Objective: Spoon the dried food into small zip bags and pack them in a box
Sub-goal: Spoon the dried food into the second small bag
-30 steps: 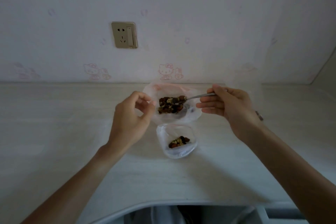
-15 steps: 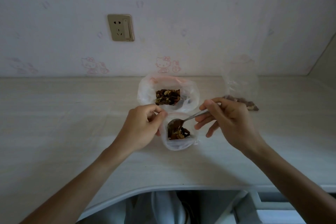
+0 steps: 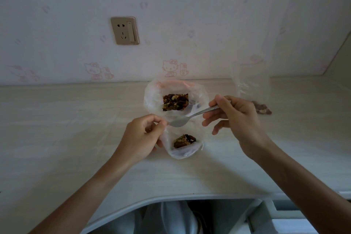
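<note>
A small clear zip bag (image 3: 183,151) stands open on the pale desk (image 3: 76,119), with a little dried food (image 3: 184,140) at its bottom. My left hand (image 3: 141,137) pinches the bag's left rim and holds it open. My right hand (image 3: 235,118) grips a metal spoon (image 3: 180,121), whose empty bowl hovers above the small bag's far edge. Behind them sits a larger open plastic bag (image 3: 152,99) holding a heap of mixed dried food (image 3: 175,102).
Another clear bag (image 3: 250,83) with some dried food (image 3: 263,110) at its base stands at the right, behind my right hand. A wall socket (image 3: 124,30) is on the papered wall. The desk's curved front edge (image 3: 171,197) is close to me. No box is in view.
The spoon carried food from the large bag into the small bag and emptied there. It has now risen out of the small bag. My left hand moved down to the small bag's rim.
</note>
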### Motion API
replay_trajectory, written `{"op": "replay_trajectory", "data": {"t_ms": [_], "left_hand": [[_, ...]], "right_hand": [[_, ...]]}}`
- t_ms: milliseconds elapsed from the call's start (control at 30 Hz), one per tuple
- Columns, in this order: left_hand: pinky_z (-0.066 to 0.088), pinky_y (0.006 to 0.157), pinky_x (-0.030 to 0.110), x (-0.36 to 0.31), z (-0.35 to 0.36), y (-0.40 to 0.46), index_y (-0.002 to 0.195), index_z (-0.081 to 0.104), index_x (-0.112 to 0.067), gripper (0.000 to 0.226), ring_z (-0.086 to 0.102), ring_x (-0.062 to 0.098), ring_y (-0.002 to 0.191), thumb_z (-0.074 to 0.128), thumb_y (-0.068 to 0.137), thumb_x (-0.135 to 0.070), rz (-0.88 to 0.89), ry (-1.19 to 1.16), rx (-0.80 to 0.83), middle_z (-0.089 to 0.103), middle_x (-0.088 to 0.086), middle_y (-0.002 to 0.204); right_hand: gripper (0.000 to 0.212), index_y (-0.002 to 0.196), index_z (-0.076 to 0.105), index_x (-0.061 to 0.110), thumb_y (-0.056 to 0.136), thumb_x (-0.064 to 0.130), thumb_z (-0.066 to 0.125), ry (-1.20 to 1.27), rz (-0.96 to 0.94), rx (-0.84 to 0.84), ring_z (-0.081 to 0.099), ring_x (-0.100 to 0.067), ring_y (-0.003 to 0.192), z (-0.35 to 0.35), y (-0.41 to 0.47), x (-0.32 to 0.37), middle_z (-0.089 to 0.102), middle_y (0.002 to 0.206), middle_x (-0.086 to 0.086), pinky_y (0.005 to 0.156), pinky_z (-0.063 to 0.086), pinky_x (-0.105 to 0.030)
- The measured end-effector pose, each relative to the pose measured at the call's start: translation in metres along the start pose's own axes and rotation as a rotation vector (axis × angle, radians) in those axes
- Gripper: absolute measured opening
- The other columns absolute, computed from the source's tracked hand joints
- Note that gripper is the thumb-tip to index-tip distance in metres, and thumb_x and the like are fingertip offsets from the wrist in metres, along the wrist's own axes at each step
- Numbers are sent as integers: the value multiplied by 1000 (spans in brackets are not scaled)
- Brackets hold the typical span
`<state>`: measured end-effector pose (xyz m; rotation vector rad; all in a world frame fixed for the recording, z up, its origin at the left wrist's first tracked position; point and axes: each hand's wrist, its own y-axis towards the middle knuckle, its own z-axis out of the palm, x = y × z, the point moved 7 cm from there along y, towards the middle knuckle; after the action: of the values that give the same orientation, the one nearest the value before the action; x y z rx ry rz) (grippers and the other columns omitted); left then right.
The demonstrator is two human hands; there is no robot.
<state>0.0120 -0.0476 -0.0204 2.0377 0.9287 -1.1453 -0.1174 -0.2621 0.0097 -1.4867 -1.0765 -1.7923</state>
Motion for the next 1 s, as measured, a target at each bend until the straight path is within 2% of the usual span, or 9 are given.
{"op": "replay_trajectory", "data": {"t_ms": [100,200,300,367,467,633,700,833,1000], "left_hand": [[51,55,26,1,-10,7,86,76,-30,25,67,12,54,63,100,-47,3,29,-12,67,0,58],[48,57,30,9,-30,25,81,70,-28,38,60,8,49,64,91,-63,-23,96,-161,65,0,56],[44,63,30,21,-47,48,89,62,-27,44,67,12,71,67,85,-70,-133,166,-310,70,-3,74],[49,73,34,29,-41,61,103,58,-24,59,70,17,86,62,82,-79,-233,236,-241,70,-4,90],[57,81,37,34,-23,73,106,61,-24,66,74,16,88,62,76,-83,-272,228,-107,74,-6,95],[58,88,41,30,-2,71,115,62,-30,48,68,13,100,79,75,-50,-115,279,-6,72,-13,104],[58,89,43,32,1,68,118,61,-28,49,68,13,100,81,78,-46,-83,264,8,71,-12,106],[59,84,37,34,3,61,108,63,-38,62,69,6,95,76,59,-73,-45,211,10,74,-18,97],[52,71,23,33,4,60,99,61,-41,64,66,-1,84,72,51,-81,-40,220,-22,72,-21,88]], "right_hand": [[34,99,69,-2,108,27,52,139,197,-63,76,-37,73,-3,11,-17,76,88,-24,50,58,-34],[34,104,70,0,108,28,52,160,236,-83,77,-34,75,-4,25,-23,77,90,-21,53,59,-33],[34,104,72,3,107,31,53,92,208,-92,78,-33,77,-2,39,-23,79,90,-17,54,60,-32],[33,100,73,4,106,31,55,13,172,-112,78,-32,73,0,48,-23,79,85,-14,52,60,-31],[32,94,74,6,104,33,60,-158,115,-98,77,-31,66,5,58,-25,79,78,-11,50,60,-33],[33,93,76,5,99,37,67,-131,197,-19,78,-34,70,5,65,-33,79,81,-14,53,61,-32],[34,96,77,4,96,37,70,-65,234,8,78,-35,76,3,65,-34,79,86,-17,58,62,-32],[39,98,75,1,92,39,73,-14,248,29,79,-34,82,0,65,-32,79,89,-21,64,63,-32],[40,95,74,-1,95,39,69,-84,239,40,79,-33,80,3,67,-28,78,86,-20,64,64,-33]]}}
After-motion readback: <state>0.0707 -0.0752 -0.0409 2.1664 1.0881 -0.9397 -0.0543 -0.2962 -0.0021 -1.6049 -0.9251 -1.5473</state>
